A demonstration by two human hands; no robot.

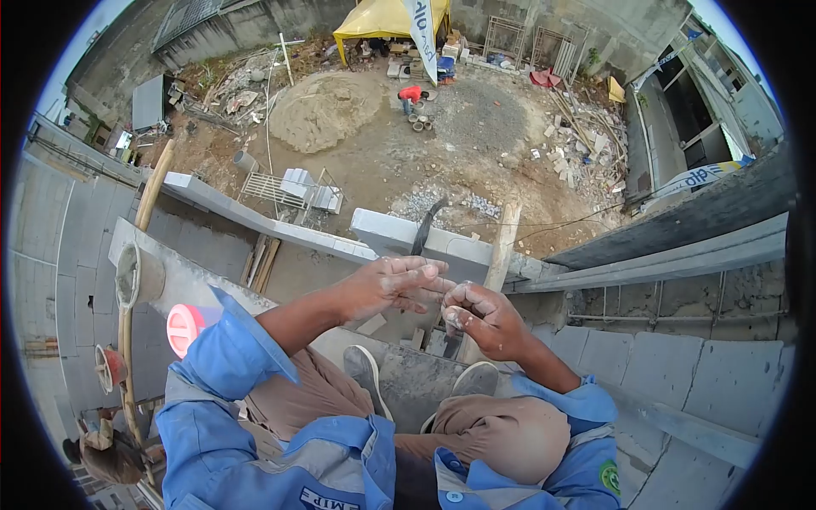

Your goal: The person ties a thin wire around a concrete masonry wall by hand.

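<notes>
Fingers of left hand [393, 285] loosely extended, tips meeting right hand [483, 316] at frame centre; right fingers curled, pinching something tiny (cannot tell what). Thin string [544, 225] runs toward centre right above block wall [442, 242]. Hands touching, equally near.

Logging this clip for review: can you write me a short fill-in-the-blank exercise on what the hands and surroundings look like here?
1. The left hand and the right hand are held close together above the person's ____.
2. Both sleeves are ____ in colour.
3. Far below, beside the sand pile, stands a canopy coloured ____.
4. The person on the ground wears a ____ top.

Missing words: knees; blue; yellow; red
</notes>
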